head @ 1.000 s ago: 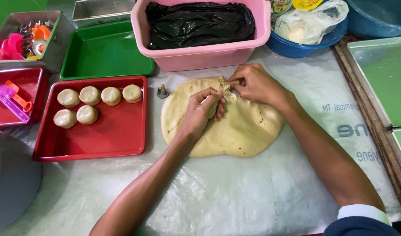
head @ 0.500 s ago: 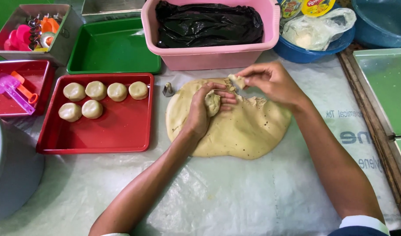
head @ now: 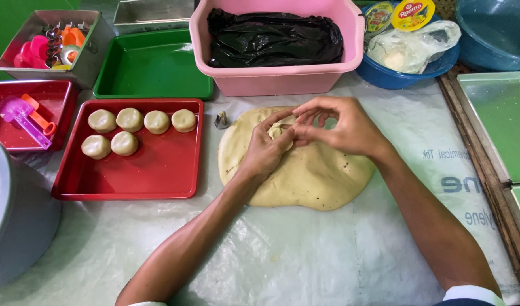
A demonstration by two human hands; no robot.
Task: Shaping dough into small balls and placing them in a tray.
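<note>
A wide slab of pale dough [head: 311, 175] lies on the plastic-covered table. Over its far part my left hand [head: 264, 152] and my right hand [head: 342, 126] meet, both pinching a small lump of dough [head: 278, 131] between their fingertips. To the left stands a red tray [head: 158, 170] with several round flattened dough pieces [head: 129, 120] in two rows near its far edge. A small metal nozzle [head: 221, 120] sits between the tray and the slab.
A pink tub [head: 271, 79] with a black bag stands behind the dough, a green tray [head: 152, 65] to its left. A metal box of cutters [head: 50, 45], a second red tray [head: 22, 116], a blue bowl [head: 396, 76] and green trays [head: 498, 119] surround the area.
A small lump has come off the slab's far edge. My right hand has moved left to meet my left hand, and both now hold the lump above the slab.
</note>
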